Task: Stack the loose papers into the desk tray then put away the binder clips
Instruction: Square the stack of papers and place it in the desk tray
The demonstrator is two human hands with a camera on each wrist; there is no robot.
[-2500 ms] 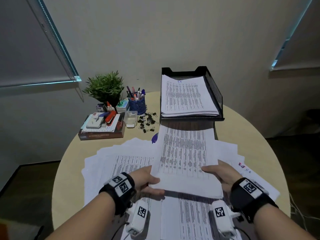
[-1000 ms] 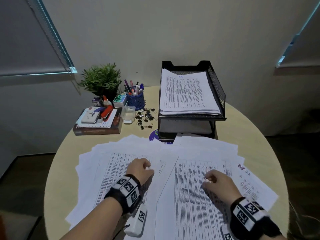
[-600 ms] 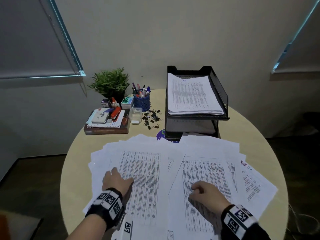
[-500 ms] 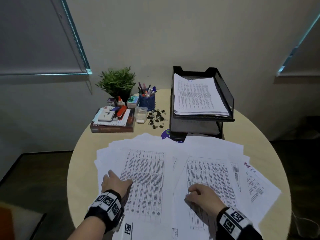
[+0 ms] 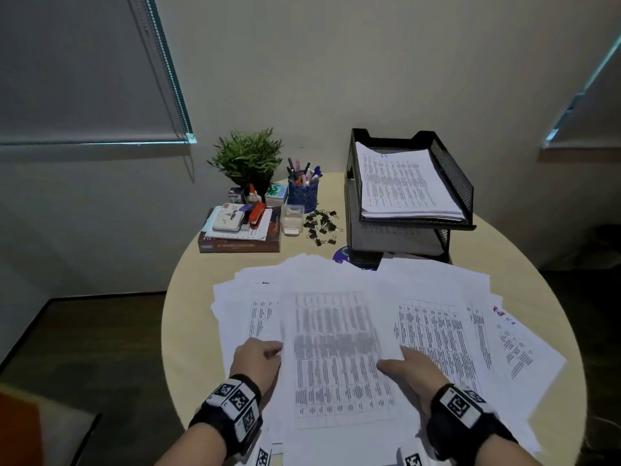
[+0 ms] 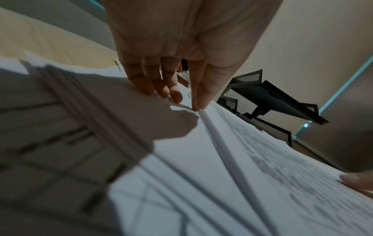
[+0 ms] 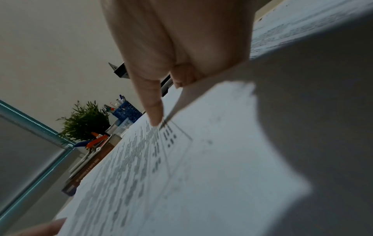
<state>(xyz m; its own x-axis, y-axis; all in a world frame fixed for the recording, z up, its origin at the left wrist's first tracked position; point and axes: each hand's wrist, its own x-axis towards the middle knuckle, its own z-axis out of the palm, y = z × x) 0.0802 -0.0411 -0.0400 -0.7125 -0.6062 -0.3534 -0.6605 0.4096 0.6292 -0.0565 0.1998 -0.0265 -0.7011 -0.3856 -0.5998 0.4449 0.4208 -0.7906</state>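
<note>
Loose printed papers lie fanned over the round table. A printed sheet sits on top in the middle. My left hand grips its left edge, thumb over and fingers against the papers below. My right hand pinches its right edge, thumb on the print and fingers tucked under. The black mesh two-tier desk tray stands at the back right with a paper pile in its upper tier. Black binder clips lie scattered left of the tray.
A small clear box stands beside the clips. Behind it are a blue pen cup and a green plant. A brown book with a stapler and small items on top lies at the back left. Papers overhang the table's right edge.
Both hands moved inward from resting apart on the spread papers. They now hold the two side edges of the middle sheet, and the sheet has shifted slightly.
</note>
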